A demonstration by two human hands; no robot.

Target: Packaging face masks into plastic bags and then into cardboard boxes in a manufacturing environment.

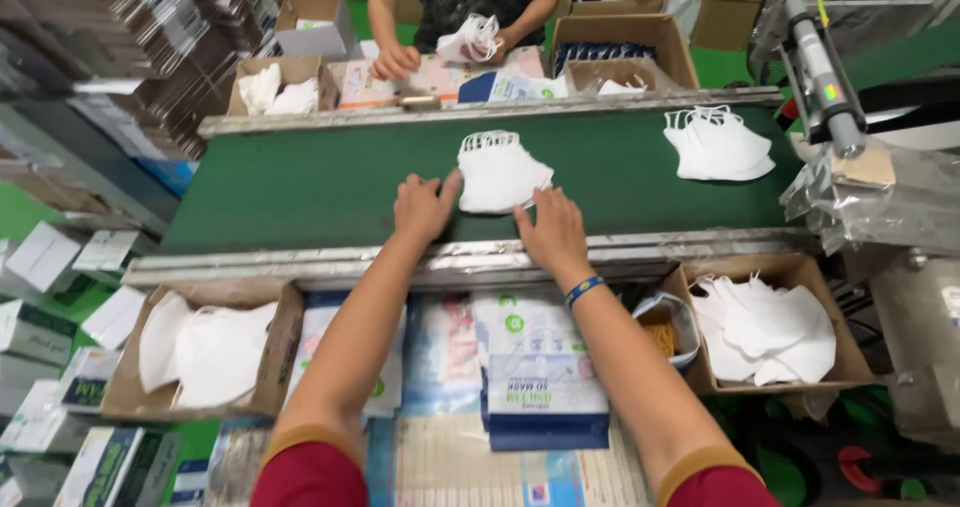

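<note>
From the head camera, your left hand (423,207) and right hand (552,232) both rest flat on the green conveyor belt (300,182), one on either side of a small stack of white masks (500,175). The left fingertips touch the stack's left edge and the right fingertips touch its lower right corner; neither grip is closed, the fingers are spread and nothing is held. The stack lies near the middle of the belt, just beyond the belt's near metal rail (330,265). To square it well, I judge you should press in evenly from both sides with flat fingers, so the ear loops at the far edge of the stack do not snag or fan out. A second pile of masks (718,147) lies further right on the belt, well apart from your stack. Below the rail, a cardboard box of masks (770,332) sits to the right, another box (200,352) to the left, and printed pouches (540,367) lie between them. Across the belt, another person's hand (478,39) holds masks.
</note>
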